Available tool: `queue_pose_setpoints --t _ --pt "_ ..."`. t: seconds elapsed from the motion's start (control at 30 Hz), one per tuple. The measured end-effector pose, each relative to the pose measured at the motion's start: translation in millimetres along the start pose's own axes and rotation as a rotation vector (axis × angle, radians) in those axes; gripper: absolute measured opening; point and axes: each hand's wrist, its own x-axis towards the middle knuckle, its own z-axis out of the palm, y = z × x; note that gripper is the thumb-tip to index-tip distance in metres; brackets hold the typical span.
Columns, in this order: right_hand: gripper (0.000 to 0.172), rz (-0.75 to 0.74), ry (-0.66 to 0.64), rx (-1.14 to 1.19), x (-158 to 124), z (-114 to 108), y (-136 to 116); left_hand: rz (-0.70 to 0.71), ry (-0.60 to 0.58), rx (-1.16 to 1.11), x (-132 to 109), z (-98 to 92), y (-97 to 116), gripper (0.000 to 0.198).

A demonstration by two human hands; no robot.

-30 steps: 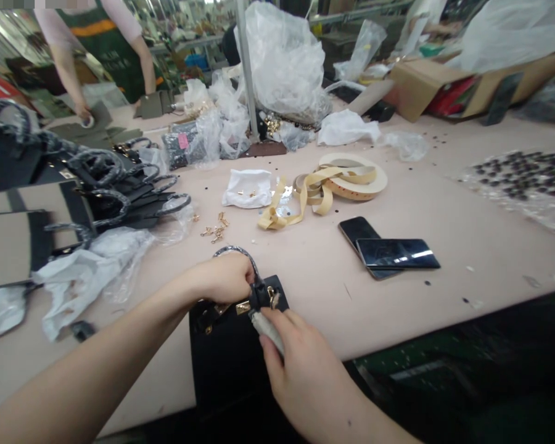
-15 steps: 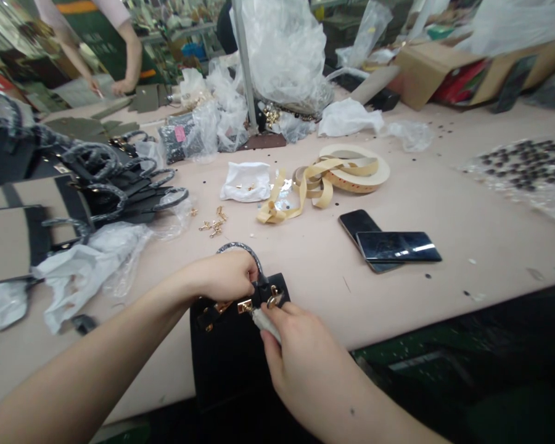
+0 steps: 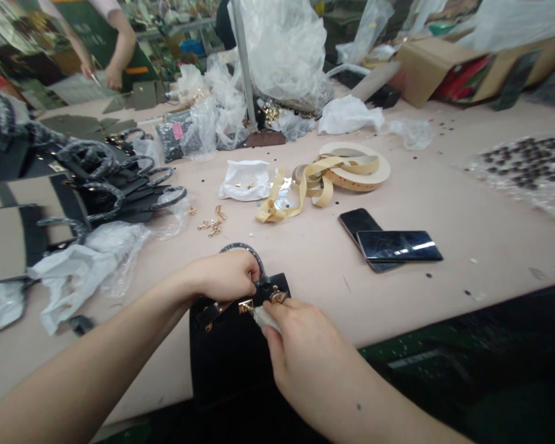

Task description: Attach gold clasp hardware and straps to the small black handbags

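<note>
A black handbag (image 3: 231,357) with gold hardware lies at the table's front edge, its wrapped handle (image 3: 243,246) arching up at the back. My left hand (image 3: 229,275) is closed on the bag's top edge, beside the handle base; its fingertips are partly hidden. My right hand (image 3: 300,345) is closed, pinching a small whitish piece (image 3: 264,318) against the gold fittings on the bag's right side. Between the hands sits a gold clasp (image 3: 245,305). Several small gold fittings (image 3: 213,224) lie on the table behind the bag.
Two phones (image 3: 398,246) overlap at the right. A tape roll (image 3: 361,176) and a white pouch (image 3: 245,180) lie further back. Stacked bags (image 3: 74,185) and plastic wrap (image 3: 87,259) fill the left. A person (image 3: 106,43) works across the table; a metal post (image 3: 244,68) stands centrally.
My right hand has shifted slightly and its fingers cover the gold fitting a little differently. My left hand stays at the same place on the bag. The other person's hands have moved.
</note>
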Motion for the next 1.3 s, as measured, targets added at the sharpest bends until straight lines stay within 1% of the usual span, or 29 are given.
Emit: queue_pose_setpoints --t 0.1,0.2,0.27,0.33,0.4,0.43,0.47,0.5,0.53,0.6,0.67,0.7,0.77,0.83,0.93,1.03,1.07,1.1,1.2,1.3 --pt "0.027 -0.024 0.018 0.000 1 -1 8 -0.024 -0.004 0.013 7 -0.5 -5 0.010" --pt "0.024 -0.047 0.073 0.076 -3 -7 23 -0.045 -0.011 -0.033 17 0.9 -15 0.011" --pt "0.020 -0.056 0.080 0.210 -9 -8 35 -0.055 -0.024 -0.112 25 3.7 -27 0.012" --pt "0.019 -0.085 0.106 0.410 -16 -3 46 -0.067 -0.048 -0.188 35 7.5 -39 0.015" --pt "0.019 -0.146 0.181 0.631 -22 7 56 -0.084 -0.069 -0.230 43 11.3 -51 0.018" --pt "0.018 -0.183 0.244 0.724 -23 13 59 -0.090 -0.079 -0.238 46 12.9 -56 0.020" --pt "0.019 -0.221 0.311 0.782 -25 19 62 -0.093 -0.089 -0.241 48 14.1 -59 0.021" --pt "0.024 -0.264 0.367 0.787 -25 25 64 -0.092 -0.097 -0.245 50 15.0 -62 0.023" --pt "0.031 -0.321 0.415 0.735 -25 30 66 -0.087 -0.103 -0.247 51 15.5 -64 0.024" --pt "0.043 -0.456 0.476 0.524 -24 39 68 -0.072 -0.106 -0.244 52 15.6 -67 0.024" --pt "0.048 -0.546 0.516 0.344 -24 49 68 -0.054 -0.104 -0.241 52 14.9 -67 0.023" --pt "0.046 -0.555 0.552 0.308 -24 56 67 -0.044 -0.104 -0.239 52 14.4 -67 0.022" --pt "0.037 -0.498 0.632 0.302 -25 72 64 -0.024 -0.103 -0.237 53 13.5 -66 0.021" --pt "0.029 -0.435 0.676 0.285 -25 89 60 -0.008 -0.100 -0.238 53 13.1 -66 0.019" --pt "0.021 -0.363 0.670 0.201 -23 107 54 0.003 -0.089 -0.244 53 13.5 -67 0.017" --pt "0.015 -0.270 0.642 0.165 -20 112 49 0.008 -0.077 -0.259 53 14.3 -67 0.016" --pt "0.016 -0.237 0.626 0.160 -19 111 47 0.009 -0.072 -0.258 52 14.6 -67 0.015" --pt "0.020 -0.210 0.608 0.149 -18 110 45 0.011 -0.069 -0.253 52 14.7 -67 0.015" --pt "0.038 -0.166 0.539 0.087 -15 106 38 0.014 -0.060 -0.226 51 15.0 -68 0.016" --pt "0.041 -0.159 0.495 0.046 -12 105 32 0.016 -0.051 -0.231 51 15.7 -69 0.017"
